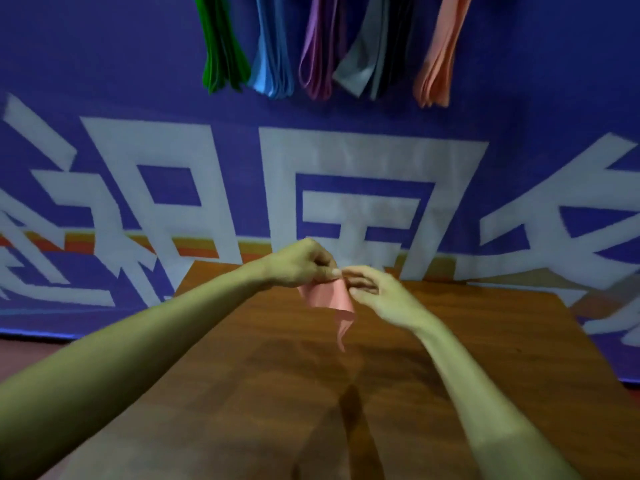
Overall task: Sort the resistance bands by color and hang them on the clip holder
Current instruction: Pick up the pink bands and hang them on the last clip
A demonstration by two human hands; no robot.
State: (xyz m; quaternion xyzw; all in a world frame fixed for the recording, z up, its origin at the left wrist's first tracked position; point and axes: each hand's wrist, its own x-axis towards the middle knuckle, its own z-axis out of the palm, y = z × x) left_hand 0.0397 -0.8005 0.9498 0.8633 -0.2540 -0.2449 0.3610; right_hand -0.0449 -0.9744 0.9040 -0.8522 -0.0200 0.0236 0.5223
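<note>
My left hand pinches the top of a salmon-pink resistance band, which dangles above the wooden table. My right hand touches the band's right edge with loosely bent fingers. On the wall above hang sorted bunches: green bands, blue bands, purple bands, grey bands, black bands and orange-pink bands. The clip holder itself is out of the frame.
A blue wall banner with large white characters stands behind the table. The table's far edge lies just beyond my hands, its right edge slants down the right side.
</note>
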